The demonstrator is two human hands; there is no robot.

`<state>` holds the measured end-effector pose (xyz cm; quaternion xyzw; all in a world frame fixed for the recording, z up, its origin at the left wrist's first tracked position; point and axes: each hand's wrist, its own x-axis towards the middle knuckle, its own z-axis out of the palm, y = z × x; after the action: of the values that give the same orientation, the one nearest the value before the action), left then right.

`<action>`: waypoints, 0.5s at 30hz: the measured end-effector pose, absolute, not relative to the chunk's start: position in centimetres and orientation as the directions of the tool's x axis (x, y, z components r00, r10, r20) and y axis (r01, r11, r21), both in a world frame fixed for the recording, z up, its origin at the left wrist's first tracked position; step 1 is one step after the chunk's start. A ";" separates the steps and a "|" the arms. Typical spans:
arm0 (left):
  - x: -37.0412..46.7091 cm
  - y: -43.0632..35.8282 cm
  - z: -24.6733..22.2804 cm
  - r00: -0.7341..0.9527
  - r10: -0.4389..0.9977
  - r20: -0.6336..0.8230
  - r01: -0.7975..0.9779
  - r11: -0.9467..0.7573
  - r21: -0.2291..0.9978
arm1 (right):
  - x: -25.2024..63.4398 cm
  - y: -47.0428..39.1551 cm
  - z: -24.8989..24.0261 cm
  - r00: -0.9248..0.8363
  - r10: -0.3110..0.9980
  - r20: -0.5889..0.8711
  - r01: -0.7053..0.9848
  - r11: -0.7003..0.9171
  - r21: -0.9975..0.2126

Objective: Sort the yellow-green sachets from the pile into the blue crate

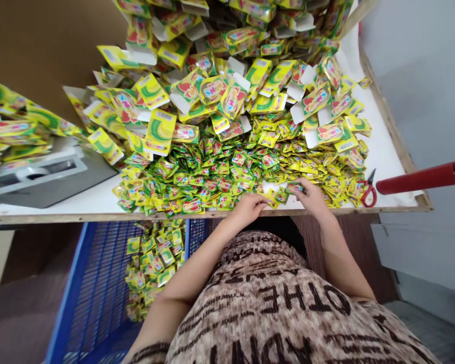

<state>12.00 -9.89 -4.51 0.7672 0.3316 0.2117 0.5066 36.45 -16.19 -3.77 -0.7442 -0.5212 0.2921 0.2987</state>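
My left hand [248,210] is at the table's front edge, its fingers pinched at the side of a small yellow sachet [273,198]. Between the thumb and fingers of my right hand [311,198] is a small green sachet [294,187], partly covered by the fingertips. Just beyond both hands lies a broad heap of loose green sachets [212,174], turning to mostly yellow sachets [307,164] on the right. Behind it, small yellow-green printed boxes [161,132] are piled up, many with white end flaps raised.
Red-handled scissors [369,195] lie near the right corner, beside a red bar [424,177]. A grey tape dispenser [49,177] stands at left. Below the wood-edged white table [79,202], a blue crate [94,283] holds filled-looking boxes [155,263]. A brown cardboard panel [53,45] rises behind.
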 end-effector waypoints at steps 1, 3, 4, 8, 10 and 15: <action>13.4 -9.8 -5.2 0.661 0.751 -0.012 0.359 -0.302 0.883 | 36.1 -16.0 -3.6 0.211 0.972 -0.108 0.614 -0.218 -0.759; 15.3 -9.6 -6.3 0.608 0.793 -0.035 0.493 -0.343 0.799 | 35.0 -15.1 -3.6 0.074 0.992 -0.098 0.629 -0.123 -0.768; 15.8 -9.4 -6.7 0.593 0.803 -0.053 0.538 -0.347 0.768 | 34.5 -14.6 -3.9 0.036 0.992 -0.125 0.639 -0.119 -0.760; 15.7 -9.4 -7.4 0.596 0.800 -0.075 0.502 -0.297 0.813 | 33.6 -12.5 -5.2 0.102 0.940 -0.326 0.757 -0.286 -0.587; 14.9 -9.6 -6.9 0.620 0.783 -0.052 0.405 -0.263 0.876 | 33.5 -11.9 -5.3 0.098 0.929 -0.357 0.831 -0.274 -0.485; 9.9 -7.9 -2.8 0.575 0.813 0.089 0.197 -0.244 0.950 | 33.1 -11.8 -4.9 -0.103 0.949 -0.299 0.902 -0.037 -0.430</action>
<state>9.88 -7.93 -2.83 0.7280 0.3470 0.3031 0.5077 33.06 -11.81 -4.86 -0.6682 -0.6925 0.2686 0.0435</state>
